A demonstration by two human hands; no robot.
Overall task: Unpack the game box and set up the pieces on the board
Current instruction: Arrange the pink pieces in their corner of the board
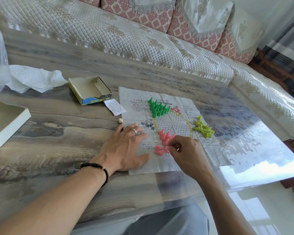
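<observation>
A creased paper game board (170, 122) printed with a hexagon grid lies on the table. Several green pegs (157, 107) stand on its far corner. Several yellow-green pegs (203, 128) lie in a loose heap at its right. Several pink pegs (165, 138) sit on the near corner, two of them (158, 149) lying off to the left. My left hand (126, 148) rests flat, fingers spread, on the board's left edge. My right hand (187, 153) pinches a pink peg (167, 148) just above the board. The empty game box (90, 89) stands open behind.
A white box lid (6, 122) lies at the left edge. A small white die (120, 120) and a paper slip (115, 106) sit beside the board. A plastic bag (0, 68) and crumpled tissue (36, 78) lie far left. A sofa runs behind the table.
</observation>
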